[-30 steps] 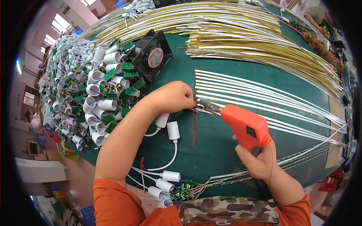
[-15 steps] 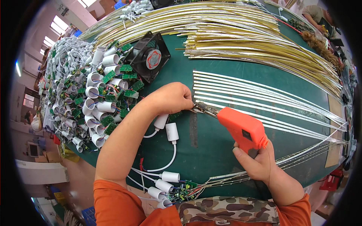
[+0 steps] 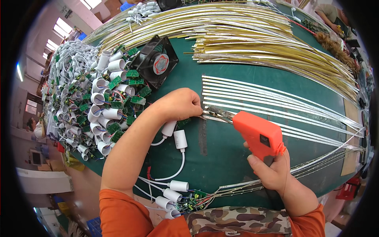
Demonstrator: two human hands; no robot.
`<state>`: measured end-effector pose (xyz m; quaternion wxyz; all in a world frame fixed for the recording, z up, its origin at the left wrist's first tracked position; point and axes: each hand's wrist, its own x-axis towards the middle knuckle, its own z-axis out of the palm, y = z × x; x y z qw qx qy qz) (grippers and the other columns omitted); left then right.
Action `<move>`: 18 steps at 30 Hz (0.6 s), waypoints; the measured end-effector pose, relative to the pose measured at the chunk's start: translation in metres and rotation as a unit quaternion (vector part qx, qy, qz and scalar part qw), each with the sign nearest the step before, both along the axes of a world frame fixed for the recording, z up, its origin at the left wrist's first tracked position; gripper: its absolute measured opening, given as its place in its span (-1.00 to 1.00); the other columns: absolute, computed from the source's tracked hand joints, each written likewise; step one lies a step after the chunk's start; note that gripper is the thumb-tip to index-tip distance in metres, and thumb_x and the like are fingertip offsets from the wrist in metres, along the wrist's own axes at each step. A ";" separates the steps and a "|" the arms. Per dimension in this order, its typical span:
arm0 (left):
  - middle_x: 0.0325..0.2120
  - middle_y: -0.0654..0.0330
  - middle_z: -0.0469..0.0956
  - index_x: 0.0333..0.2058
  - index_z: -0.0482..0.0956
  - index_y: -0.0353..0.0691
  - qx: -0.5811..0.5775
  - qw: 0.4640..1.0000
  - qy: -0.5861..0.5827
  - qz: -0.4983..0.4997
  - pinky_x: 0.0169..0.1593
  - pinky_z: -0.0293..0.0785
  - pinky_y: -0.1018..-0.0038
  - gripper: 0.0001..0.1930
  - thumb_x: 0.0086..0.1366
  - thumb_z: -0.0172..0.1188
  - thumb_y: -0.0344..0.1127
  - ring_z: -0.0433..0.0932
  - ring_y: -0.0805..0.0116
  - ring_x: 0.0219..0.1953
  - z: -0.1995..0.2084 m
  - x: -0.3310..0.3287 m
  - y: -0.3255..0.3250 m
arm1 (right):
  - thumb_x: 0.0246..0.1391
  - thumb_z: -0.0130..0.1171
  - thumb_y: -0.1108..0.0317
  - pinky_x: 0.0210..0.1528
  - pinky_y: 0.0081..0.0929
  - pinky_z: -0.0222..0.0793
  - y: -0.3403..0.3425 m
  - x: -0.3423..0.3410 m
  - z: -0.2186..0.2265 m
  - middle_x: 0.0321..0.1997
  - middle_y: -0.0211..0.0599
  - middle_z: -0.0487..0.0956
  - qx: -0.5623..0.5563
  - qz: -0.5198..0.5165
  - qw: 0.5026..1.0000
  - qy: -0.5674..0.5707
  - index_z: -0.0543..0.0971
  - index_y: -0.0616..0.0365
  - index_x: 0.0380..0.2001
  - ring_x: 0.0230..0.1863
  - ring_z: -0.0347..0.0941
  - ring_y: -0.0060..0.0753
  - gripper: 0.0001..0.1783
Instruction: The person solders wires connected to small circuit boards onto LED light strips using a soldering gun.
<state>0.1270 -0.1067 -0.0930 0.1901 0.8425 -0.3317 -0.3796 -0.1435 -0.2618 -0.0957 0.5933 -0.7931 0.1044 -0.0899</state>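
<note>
My right hand (image 3: 270, 170) grips an orange soldering gun (image 3: 258, 133) by its dark handle. The gun's metal nose points left, its tip close to my left fingertips. Fingers pinched together, my left hand (image 3: 183, 103) rests at the left ends of a row of white LED strips (image 3: 244, 94). Whatever is between those fingers is hidden. Below that hand lie a small green circuit board (image 3: 183, 123), partly covered, and a white cylindrical lamp cap (image 3: 169, 128). A second white cap (image 3: 180, 139) with a white cable stands just to its right.
At left is a big heap of white caps with wired green boards (image 3: 96, 102), beside a black fan (image 3: 156, 61). Bundled yellowish and white strips (image 3: 252, 35) cover the far side. Several caps (image 3: 172, 194) and wired strips lie near my waist. Another person (image 3: 331, 19) sits far right.
The soldering gun and my right hand have shifted slightly to the right. My left hand stays almost in place, still pinched at the strip ends.
</note>
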 end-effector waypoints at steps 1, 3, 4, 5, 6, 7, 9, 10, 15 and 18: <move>-0.67 0.24 0.47 -0.49 0.60 -0.34 0.002 1.000 0.001 0.002 -0.44 0.33 0.43 -0.79 0.13 0.29 -0.28 0.37 0.49 -0.56 0.000 0.000 0.000 | 0.07 0.21 0.41 0.08 -0.40 0.39 0.000 0.000 0.000 -0.05 -0.22 0.60 0.002 -0.001 1.000 -0.001 0.45 0.30 0.09 -0.04 0.50 -0.44 -0.51; -0.67 0.24 0.47 -0.49 0.60 -0.34 0.002 1.000 -0.004 0.002 -0.44 0.33 0.43 -0.79 0.14 0.29 -0.28 0.37 0.49 -0.56 0.000 0.000 0.000 | 0.03 0.26 0.39 -0.01 -0.36 0.42 0.001 0.001 -0.003 -0.07 -0.16 0.59 0.028 -0.020 0.999 -0.032 0.48 0.23 0.07 -0.13 0.55 -0.23 -0.51; -0.67 0.25 0.47 -0.49 0.60 -0.34 0.001 1.000 -0.008 0.004 -0.44 0.34 0.43 -0.79 0.14 0.29 -0.28 0.37 0.49 -0.56 -0.001 0.000 0.000 | 0.03 0.26 0.39 -0.01 -0.36 0.42 0.000 0.001 -0.004 -0.07 -0.16 0.59 0.029 -0.021 0.999 -0.033 0.48 0.23 0.07 -0.13 0.55 -0.23 -0.51; -0.67 0.25 0.47 -0.49 0.60 -0.34 0.003 1.000 -0.010 0.003 -0.44 0.34 0.43 -0.79 0.14 0.29 -0.28 0.37 0.49 -0.56 0.000 0.000 0.000 | 0.03 0.26 0.40 -0.01 -0.36 0.42 0.000 0.000 -0.006 -0.08 -0.16 0.59 0.034 -0.022 0.998 -0.038 0.48 0.23 0.07 -0.14 0.54 -0.23 -0.51; -0.66 0.25 0.47 -0.49 0.60 -0.34 0.003 1.000 -0.012 -0.005 -0.43 0.34 0.42 -0.79 0.14 0.30 -0.27 0.37 0.49 -0.55 0.000 0.001 0.000 | 0.03 0.26 0.40 -0.02 -0.37 0.42 -0.001 -0.001 -0.007 -0.09 -0.17 0.58 0.040 -0.023 0.998 -0.042 0.48 0.23 0.07 -0.15 0.54 -0.24 -0.50; -0.65 0.25 0.48 -0.48 0.60 -0.34 0.003 1.000 -0.014 -0.013 -0.43 0.35 0.42 -0.78 0.14 0.30 -0.27 0.38 0.49 -0.55 0.001 0.001 -0.001 | 0.03 0.26 0.40 -0.02 -0.37 0.42 -0.002 -0.002 -0.009 -0.09 -0.17 0.58 0.041 -0.025 0.998 -0.044 0.48 0.23 0.07 -0.15 0.54 -0.24 -0.50; -0.64 0.24 0.49 -0.47 0.60 -0.33 0.007 1.000 -0.017 -0.011 -0.41 0.36 0.42 -0.78 0.15 0.31 -0.26 0.39 0.48 -0.53 0.002 0.000 -0.002 | 0.03 0.26 0.39 -0.03 -0.37 0.42 -0.003 -0.005 -0.013 -0.11 -0.17 0.58 0.030 -0.025 0.997 -0.064 0.47 0.23 0.08 -0.16 0.53 -0.26 -0.49; -0.62 0.24 0.50 -0.46 0.61 -0.33 0.008 1.000 -0.017 -0.008 -0.40 0.37 0.42 -0.78 0.15 0.32 -0.26 0.41 0.47 -0.52 0.003 0.000 -0.002 | 0.03 0.26 0.39 -0.03 -0.37 0.42 -0.004 -0.005 -0.012 -0.11 -0.17 0.58 0.033 -0.027 0.997 -0.067 0.47 0.23 0.08 -0.16 0.53 -0.26 -0.49; -0.58 0.18 0.55 -0.44 0.62 -0.33 0.007 1.000 -0.022 -0.008 -0.35 0.42 0.39 -0.79 0.13 0.31 -0.27 0.47 0.41 -0.48 0.001 -0.001 -0.001 | 0.05 0.26 0.38 -0.09 -0.40 0.42 -0.007 -0.008 -0.009 -0.15 -0.20 0.57 0.042 -0.021 0.998 -0.049 0.44 0.25 0.11 -0.23 0.50 -0.35 -0.47; -0.56 0.14 0.57 -0.43 0.62 -0.33 0.006 1.000 -0.023 -0.003 -0.32 0.45 0.37 -0.80 0.12 0.29 -0.28 0.51 0.35 -0.47 0.003 -0.002 -0.002 | 0.05 0.27 0.38 -0.11 -0.41 0.41 -0.007 -0.011 -0.007 -0.16 -0.20 0.57 0.035 -0.023 0.999 -0.035 0.43 0.25 0.13 -0.25 0.49 -0.40 -0.46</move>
